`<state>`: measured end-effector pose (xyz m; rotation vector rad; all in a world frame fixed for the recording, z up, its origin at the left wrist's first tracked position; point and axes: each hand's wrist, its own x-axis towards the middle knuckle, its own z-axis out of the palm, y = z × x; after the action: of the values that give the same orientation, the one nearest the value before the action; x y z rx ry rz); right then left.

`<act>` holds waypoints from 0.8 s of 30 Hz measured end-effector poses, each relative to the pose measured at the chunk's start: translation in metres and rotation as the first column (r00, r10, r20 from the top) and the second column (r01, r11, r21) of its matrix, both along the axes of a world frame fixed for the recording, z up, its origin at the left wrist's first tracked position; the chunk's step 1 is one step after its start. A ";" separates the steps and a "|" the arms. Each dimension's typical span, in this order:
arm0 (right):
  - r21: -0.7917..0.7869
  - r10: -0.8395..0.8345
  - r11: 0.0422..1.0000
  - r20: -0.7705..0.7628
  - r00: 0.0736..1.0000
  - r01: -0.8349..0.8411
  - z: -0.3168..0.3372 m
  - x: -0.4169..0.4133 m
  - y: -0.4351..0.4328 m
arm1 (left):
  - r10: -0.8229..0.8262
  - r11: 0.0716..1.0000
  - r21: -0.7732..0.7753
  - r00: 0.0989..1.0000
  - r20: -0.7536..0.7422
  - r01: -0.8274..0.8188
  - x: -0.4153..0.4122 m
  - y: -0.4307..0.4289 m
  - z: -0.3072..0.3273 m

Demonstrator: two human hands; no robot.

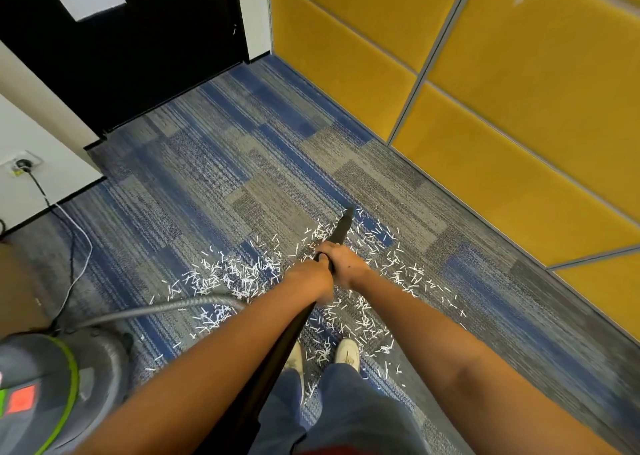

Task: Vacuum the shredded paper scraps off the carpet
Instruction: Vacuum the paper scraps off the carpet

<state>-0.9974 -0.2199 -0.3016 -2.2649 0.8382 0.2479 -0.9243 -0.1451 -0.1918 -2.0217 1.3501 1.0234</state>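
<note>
White shredded paper scraps (235, 274) lie scattered over the blue and grey carpet (221, 149), around my feet and ahead of them. A black vacuum wand (341, 229) points forward and down, its narrow nozzle tip touching the carpet among the far scraps. My right hand (341, 260) grips the wand from above. My left hand (311, 278) grips it just behind, partly hidden by the right hand. A grey ribbed hose (166, 307) runs left to the grey and green vacuum canister (45, 385).
Yellow padded wall panels (519, 108) border the carpet on the right. A black door (138, 45) stands ahead. A wall socket (22, 165) at left holds a plug, and cords (74, 246) trail over the carpet toward the canister. My white shoes (346, 354) stand among scraps.
</note>
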 end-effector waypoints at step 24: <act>-0.003 -0.007 1.000 -0.018 1.000 0.007 -0.003 0.014 0.036 | 0.019 0.999 -0.050 0.999 -0.049 -0.021 0.015 0.037 0.000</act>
<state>-0.9833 -0.1844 -0.3048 -2.2648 0.8563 0.2641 -0.9091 -0.1077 -0.1923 -2.0638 1.3964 1.0632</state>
